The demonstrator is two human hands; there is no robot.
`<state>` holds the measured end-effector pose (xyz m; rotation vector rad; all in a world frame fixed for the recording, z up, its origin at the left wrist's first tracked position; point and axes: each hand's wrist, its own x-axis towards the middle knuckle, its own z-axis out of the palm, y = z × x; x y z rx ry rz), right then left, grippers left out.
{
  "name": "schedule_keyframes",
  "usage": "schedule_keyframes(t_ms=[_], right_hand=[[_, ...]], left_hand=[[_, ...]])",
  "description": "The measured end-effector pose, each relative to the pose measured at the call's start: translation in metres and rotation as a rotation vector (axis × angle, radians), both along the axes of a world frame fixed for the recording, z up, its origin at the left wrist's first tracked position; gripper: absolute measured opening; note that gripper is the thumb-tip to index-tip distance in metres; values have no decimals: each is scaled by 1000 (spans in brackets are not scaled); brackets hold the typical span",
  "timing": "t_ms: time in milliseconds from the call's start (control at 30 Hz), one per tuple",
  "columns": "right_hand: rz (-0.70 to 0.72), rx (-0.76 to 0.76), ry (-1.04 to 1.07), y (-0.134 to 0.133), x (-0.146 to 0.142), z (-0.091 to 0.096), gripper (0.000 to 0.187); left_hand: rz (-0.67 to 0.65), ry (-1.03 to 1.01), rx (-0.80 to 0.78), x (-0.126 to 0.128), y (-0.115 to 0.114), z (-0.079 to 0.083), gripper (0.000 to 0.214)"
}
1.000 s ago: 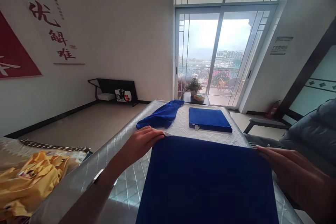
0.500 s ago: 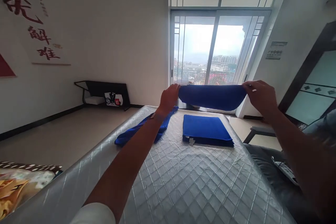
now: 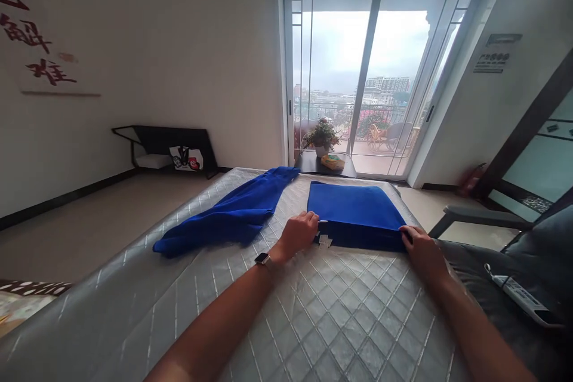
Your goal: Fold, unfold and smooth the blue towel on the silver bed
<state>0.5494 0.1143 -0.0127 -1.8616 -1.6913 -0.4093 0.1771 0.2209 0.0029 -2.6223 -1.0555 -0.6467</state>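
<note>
A folded blue cloth [image 3: 358,204] lies flat on top of a stack of folded blue cloths [image 3: 364,239], whose white tags hang at the front edge. My left hand [image 3: 301,233], with a watch above it on the wrist, is closed on the near left corner of the top cloth. At the near right corner, my right hand [image 3: 421,248] pinches the same cloth between thumb and fingers. To the left, a loose, rumpled blue cloth [image 3: 233,209] is spread across the silver quilted table cover [image 3: 349,310].
Beyond the table's far edge stand a potted plant [image 3: 323,136] and a yellow packet [image 3: 332,162] on a dark surface. A dark armchair [image 3: 483,286] with a white power strip [image 3: 521,295] sits close on the right. A bag [image 3: 185,159] rests by the left wall.
Both hands have come down from in front of the window, laying the folded cloth onto the stack. The view has tilted lower, and more of the rumpled cloth shows.
</note>
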Motion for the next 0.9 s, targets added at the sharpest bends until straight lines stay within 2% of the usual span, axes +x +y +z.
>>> schedule_keyframes(t_ms=[133, 333, 533, 733, 800, 900], right_hand=[[-50, 4, -41, -6, -1, 8, 32], [-64, -122, -69, -13, -5, 9, 29], [-75, -115, -115, -12, -1, 8, 26], [-58, -75, -260, -10, 1, 10, 25], [-66, -43, -310, -11, -1, 13, 25], [-27, 19, -342, -10, -9, 17, 30]], left_hand=[[-22, 62, 29, -1, -2, 5, 16], [-73, 78, 44, -4, -6, 7, 12], [-87, 83, 35, -4, -4, 10, 11], [-104, 85, -11, -4, -1, 7, 12], [-104, 40, -29, -4, -2, 7, 16], [-164, -57, -34, -1, -6, 9, 37]])
